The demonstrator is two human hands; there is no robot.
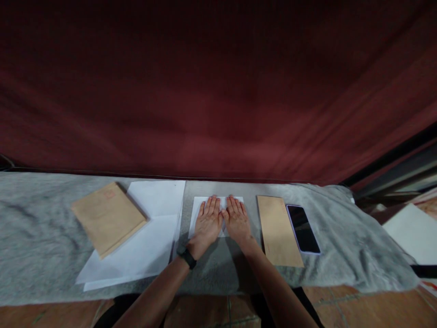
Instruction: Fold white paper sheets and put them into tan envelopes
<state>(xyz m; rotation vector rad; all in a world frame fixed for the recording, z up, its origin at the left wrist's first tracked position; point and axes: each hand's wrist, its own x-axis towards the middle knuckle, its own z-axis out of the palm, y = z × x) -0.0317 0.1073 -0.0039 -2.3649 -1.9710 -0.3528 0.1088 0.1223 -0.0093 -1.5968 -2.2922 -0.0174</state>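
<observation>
A small white sheet of paper lies flat on the grey cloth, under both of my hands; whether it is folded I cannot tell. My left hand rests palm down on its left half, fingers stretched out and pointing away from me. On the right half my right hand lies flat in the same way. The thumbs meet near the middle of the sheet. A dark watch is on my left wrist.
To the left, a stack of brown envelopes lies partly on large white sheets. Right of my hands are another brown envelope and a phone. A dark red curtain hangs behind the grey cloth.
</observation>
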